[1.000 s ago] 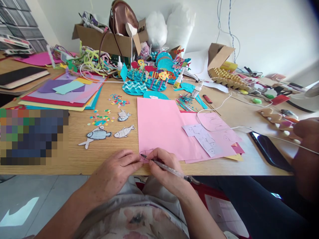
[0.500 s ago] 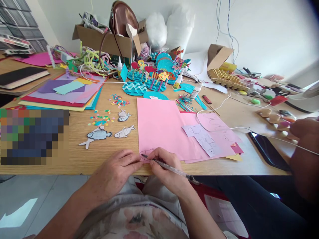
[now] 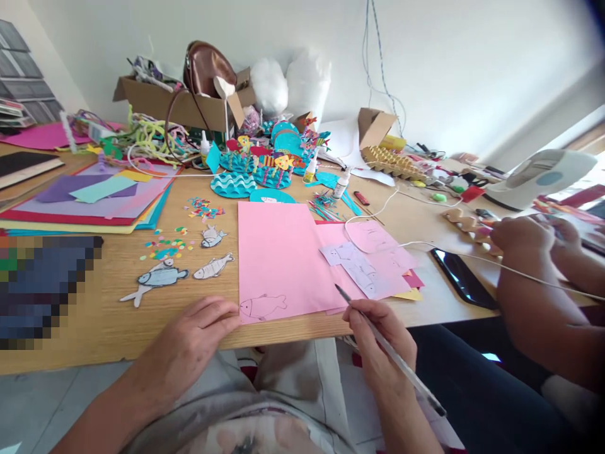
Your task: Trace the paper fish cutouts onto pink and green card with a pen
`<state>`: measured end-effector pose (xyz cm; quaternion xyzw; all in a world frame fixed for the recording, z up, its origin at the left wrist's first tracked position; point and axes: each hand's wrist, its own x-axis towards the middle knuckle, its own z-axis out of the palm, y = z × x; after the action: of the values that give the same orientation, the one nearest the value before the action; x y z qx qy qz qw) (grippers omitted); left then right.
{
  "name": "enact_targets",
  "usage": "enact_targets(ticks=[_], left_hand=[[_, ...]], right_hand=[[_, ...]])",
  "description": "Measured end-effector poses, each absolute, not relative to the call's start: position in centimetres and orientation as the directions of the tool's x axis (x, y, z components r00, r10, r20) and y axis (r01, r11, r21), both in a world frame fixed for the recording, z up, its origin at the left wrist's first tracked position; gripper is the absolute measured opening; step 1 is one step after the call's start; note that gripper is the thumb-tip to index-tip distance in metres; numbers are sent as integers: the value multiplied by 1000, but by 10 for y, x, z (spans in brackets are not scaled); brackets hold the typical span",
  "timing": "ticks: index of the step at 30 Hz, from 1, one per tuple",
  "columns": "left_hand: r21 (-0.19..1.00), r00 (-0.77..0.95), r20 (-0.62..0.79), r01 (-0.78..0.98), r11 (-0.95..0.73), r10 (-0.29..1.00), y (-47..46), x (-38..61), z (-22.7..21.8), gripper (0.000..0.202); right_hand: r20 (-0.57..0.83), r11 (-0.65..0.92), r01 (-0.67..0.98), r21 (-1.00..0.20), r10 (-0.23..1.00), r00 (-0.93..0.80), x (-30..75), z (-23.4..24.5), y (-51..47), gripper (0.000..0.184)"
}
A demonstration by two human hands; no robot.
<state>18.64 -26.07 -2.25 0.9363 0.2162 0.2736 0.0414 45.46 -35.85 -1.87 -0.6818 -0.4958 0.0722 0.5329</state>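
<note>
A sheet of pink paper [image 3: 278, 252] lies at the table's front edge, with a fish drawing [image 3: 263, 306] in its lower left corner. My left hand [image 3: 193, 337] rests at that corner, fingers stretched out and fingertips at the paper's edge. Held in my right hand [image 3: 380, 343] is a pen [image 3: 392, 353], its tip raised and pointing up-left, apart from the fish drawing. Several paper fish cutouts, among them a blue-grey one [image 3: 163, 276] and a pale one [image 3: 213, 266], lie left of the sheet. Purple paper with fish sketches [image 3: 352, 271] lies on the right.
Stacked coloured paper [image 3: 85, 205] and confetti dots [image 3: 165, 247] are on the left. Turquoise crafts [image 3: 234, 184], glue bottles [image 3: 341, 184] and a cardboard box [image 3: 155, 101] stand behind. A phone [image 3: 463, 277], a white cable [image 3: 425, 243] and another person's arms [image 3: 529, 277] are at right.
My right hand has lifted the pen off the paper and moved right, uncovering the fish drawing. My view has turned right, and another person's hands now show over the table.
</note>
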Motion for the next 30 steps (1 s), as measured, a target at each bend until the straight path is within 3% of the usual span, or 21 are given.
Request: enact_targets(ticks=[6, 9, 13, 23, 30], left_hand=[[117, 754, 525, 397, -910, 396, -258, 193, -17, 24], [74, 795, 485, 378, -923, 364, -260, 207, -16, 26], [105, 841, 378, 376, -921, 387, -257, 220, -13, 26], [176, 868, 240, 403, -898, 436, -241, 222, -17, 22], [90, 842, 264, 465, -881, 471, -227, 205, -7, 24]], right_hand=[[449, 43, 752, -658, 824, 345, 469, -29, -362, 15], [489, 111, 837, -536, 849, 201, 477, -31, -357, 18], [481, 197, 888, -415, 876, 30, 492, -33, -346, 26], [386, 220, 876, -430, 922, -43, 494, -32, -327, 23], [360, 244, 889, -387, 928, -98, 491, -25, -318, 23]])
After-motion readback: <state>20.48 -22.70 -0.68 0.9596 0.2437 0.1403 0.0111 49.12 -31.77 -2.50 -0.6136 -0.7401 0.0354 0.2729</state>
